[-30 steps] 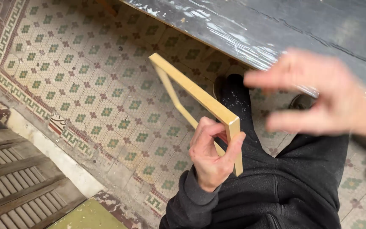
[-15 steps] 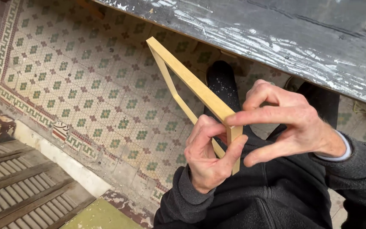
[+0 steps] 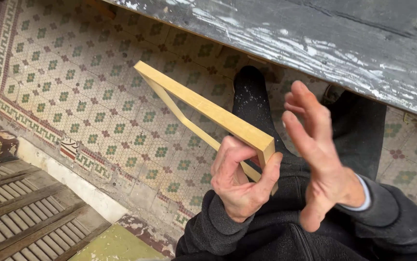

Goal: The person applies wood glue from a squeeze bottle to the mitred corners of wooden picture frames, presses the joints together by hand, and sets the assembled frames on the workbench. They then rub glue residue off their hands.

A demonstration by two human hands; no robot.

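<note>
Left hand (image 3: 240, 181) pinched shut around the near corner of a pale wooden frame (image 3: 203, 111), held tilted above the patterned tile floor (image 3: 73, 82). Right hand (image 3: 319, 159) open, flat, just beside that corner, apparently not touching. Best kept steady. Weathered dark desk (image 3: 314, 43) beyond the frame.

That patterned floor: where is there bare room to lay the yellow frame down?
The mosaic tile floor lies bare between the slatted grate and the grey board. It is crowded by the dark shoe, where the left hand grips the wooden frame beside the open right hand.
</note>
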